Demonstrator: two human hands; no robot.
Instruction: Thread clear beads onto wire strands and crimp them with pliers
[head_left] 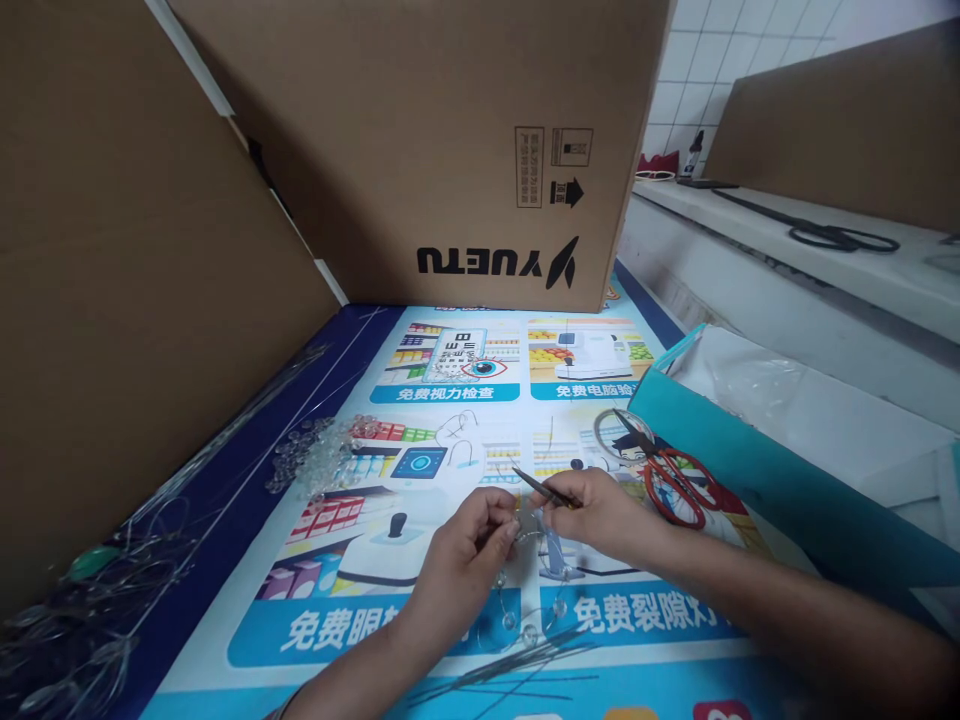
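Observation:
My left hand [480, 540] is closed, its thumb and fingers pinching a thin wire loop strung with clear beads [529, 632]. Beside it, my right hand [581, 510] is closed around small dark-tipped pliers or tweezers [544, 487], whose tips point up and left. The bead loop hangs below both hands, over the printed mat [251, 640]. Under the loop, near the front edge, lies a bunch of thin dark wires [502, 668]. Exactly how the fingertips meet the wire is too small to tell.
Clear beads [319, 455] lie at left. Red-handled scissors [679, 485] rest by a wire coil [604, 432] and a teal box [750, 450] at right. Cardboard [450, 130] walls the back and left. Tangled beaded wires [82, 640] lie lower left; black scissors [832, 235] sit on a ledge.

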